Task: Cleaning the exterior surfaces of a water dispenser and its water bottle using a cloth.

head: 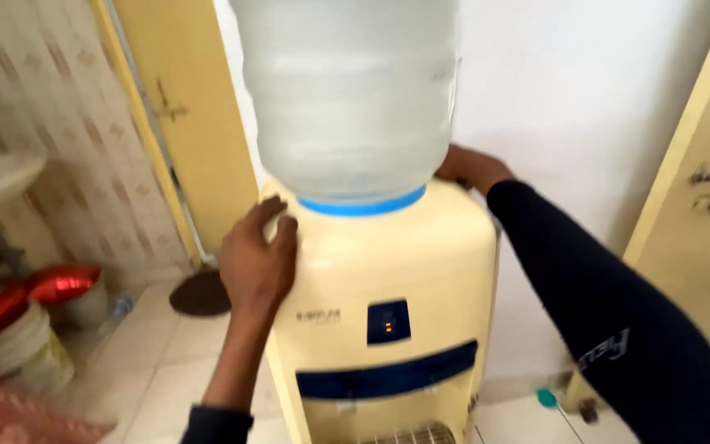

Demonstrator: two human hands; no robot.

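Left hand (258, 261) pressing flat, fingers spread, on dispenser (388, 288) upper left shoulder; nothing gripped. Right hand (468, 168) reaching round top rear right corner, fingers hidden behind bottle (353, 90); grip cannot tell. Dispenser cream with dark blue panels, standing upright between doors, long axis vertical, front facing camera. Translucent bottle sitting inverted on top.

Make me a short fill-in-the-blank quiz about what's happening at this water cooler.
1. The left hand lies flat against the cream ____.
2. The upturned water bottle sits on a ____ collar.
3. The right hand reaches behind the bottle, its arm in a dark ____.

Missing words: dispenser; blue; sleeve
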